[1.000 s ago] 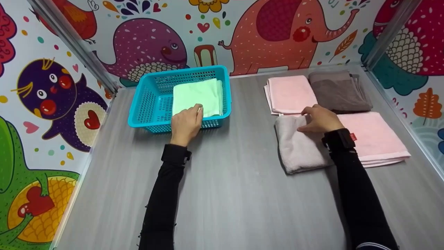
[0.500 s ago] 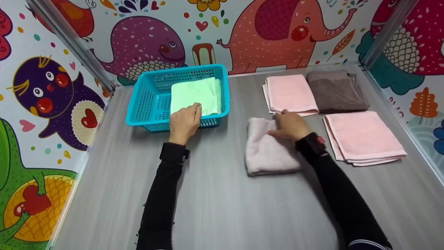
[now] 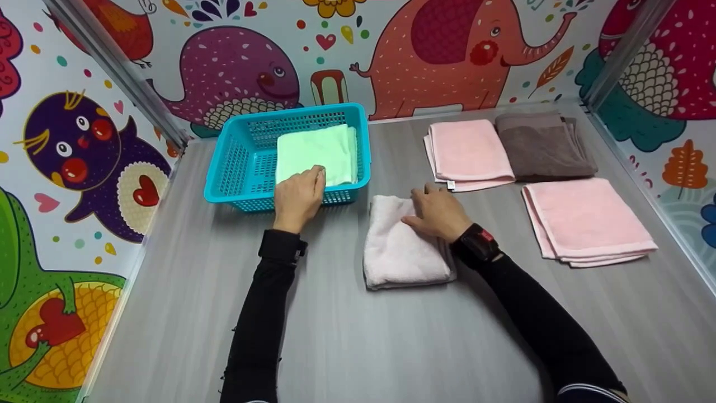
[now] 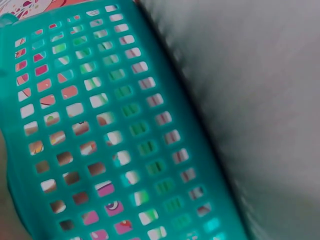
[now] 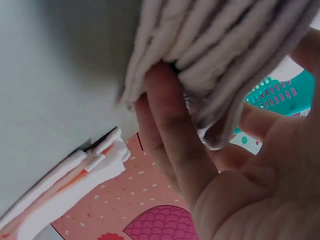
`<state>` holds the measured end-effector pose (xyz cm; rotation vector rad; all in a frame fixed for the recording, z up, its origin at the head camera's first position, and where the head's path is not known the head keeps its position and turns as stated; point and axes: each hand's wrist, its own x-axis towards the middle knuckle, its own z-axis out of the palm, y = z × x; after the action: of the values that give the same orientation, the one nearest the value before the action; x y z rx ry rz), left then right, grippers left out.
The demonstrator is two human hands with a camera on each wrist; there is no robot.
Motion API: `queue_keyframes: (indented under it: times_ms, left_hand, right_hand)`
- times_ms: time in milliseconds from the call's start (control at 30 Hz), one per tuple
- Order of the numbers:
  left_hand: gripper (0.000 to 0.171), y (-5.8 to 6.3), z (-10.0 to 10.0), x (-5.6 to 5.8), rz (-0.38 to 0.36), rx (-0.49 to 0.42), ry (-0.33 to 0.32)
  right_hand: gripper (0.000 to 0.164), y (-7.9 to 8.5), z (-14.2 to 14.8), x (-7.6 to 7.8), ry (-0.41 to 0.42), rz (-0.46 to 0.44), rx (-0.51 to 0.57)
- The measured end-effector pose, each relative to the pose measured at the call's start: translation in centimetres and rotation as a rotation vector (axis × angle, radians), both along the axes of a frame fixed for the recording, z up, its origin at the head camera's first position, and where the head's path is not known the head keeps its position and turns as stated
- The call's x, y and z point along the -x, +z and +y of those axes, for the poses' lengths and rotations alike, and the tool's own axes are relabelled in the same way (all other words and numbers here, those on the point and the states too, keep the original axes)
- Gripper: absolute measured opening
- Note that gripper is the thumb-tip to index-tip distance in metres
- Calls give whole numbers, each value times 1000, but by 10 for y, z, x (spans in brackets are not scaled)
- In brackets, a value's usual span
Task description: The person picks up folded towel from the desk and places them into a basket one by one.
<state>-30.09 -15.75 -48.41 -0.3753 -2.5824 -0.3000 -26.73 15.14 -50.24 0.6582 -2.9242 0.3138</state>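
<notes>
A turquoise perforated plastic basket (image 3: 240, 197) stands at the back left with a folded light green towel (image 3: 319, 145) inside. My left hand (image 3: 299, 198) grips its front rim; the left wrist view is filled by the basket's holed wall (image 4: 115, 125), with little of the hand showing. Right of the basket, my right hand (image 3: 439, 212) holds a folded pale greyish-pink towel (image 3: 400, 252) by its right side. In the right wrist view, fingers (image 5: 167, 110) reach in under some of the towel's stacked layers (image 5: 220, 55), and the thumb is on the other side.
A folded pink towel (image 3: 470, 151) with a small white tag lies at the back right, beside a folded brown towel (image 3: 542, 148). Nearer is another folded pink towel (image 3: 590, 221). Walls with cartoon animals bound the grey table (image 3: 347, 336) at the back and sides.
My right hand has drawn the pale greyish-pink towel leftward, away from the other towels and toward the basket. The left hand stays on the basket's rim.
</notes>
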Motion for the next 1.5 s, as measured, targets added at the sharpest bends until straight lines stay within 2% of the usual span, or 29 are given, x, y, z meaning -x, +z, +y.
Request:
queue_keyframes:
  times_ms: [233,300,367,400,467,533,600,633,667,733,833,900,967,1033,1100,1167,1300,1500]
  left_hand:
    - [33,1,0,0,-24,-39,-9]
    - [28,2,0,-1,-9,-70,-19]
    - [23,4,1,-1,38,-110,-53]
    - [21,6,2,-2,75,-125,-87]
    - [14,12,4,-5,143,-130,-201]
    - [13,17,9,-10,161,-109,-338]
    - [26,20,16,-16,95,-65,-457]
    - [34,20,20,-20,22,-44,-494]
    - [41,19,25,-22,-67,-26,-505]
    - [50,14,35,-26,-249,3,-482]
    - [58,3,48,-29,-523,27,-379]
    - [59,-5,55,-30,-653,2,-342]
    - [57,-14,62,-31,-745,-51,-342]
    - [54,-20,68,-32,-794,-105,-362]
    - [49,-24,72,-32,-812,-154,-378]
    - [46,-26,74,-33,-811,-174,-367]
    - [43,-26,75,-33,-802,-185,-342]
    - [39,-27,73,-32,-790,-162,-354]
  right_hand:
    - [65,-1,4,4,21,-30,62]
    - [64,-1,5,5,31,-38,77]
    - [64,1,9,6,42,-50,95]
    - [63,3,11,7,50,-58,104]
    - [63,5,16,7,51,-73,113]
    - [65,7,21,8,32,-92,104]
    - [67,9,27,9,5,-118,87]
    - [68,10,30,9,-9,-137,81]
    - [69,11,33,9,-21,-163,80]
    - [69,13,37,7,-21,-227,90]
    - [71,15,41,5,17,-318,94]
    - [74,15,41,4,49,-360,91]
    - [78,15,40,4,78,-376,78]
    - [82,15,39,3,97,-392,80]
    - [84,15,38,3,104,-407,84]
    - [84,14,38,4,112,-418,99]
    - [77,11,38,6,129,-426,154]
    - [70,8,37,9,140,-434,203]
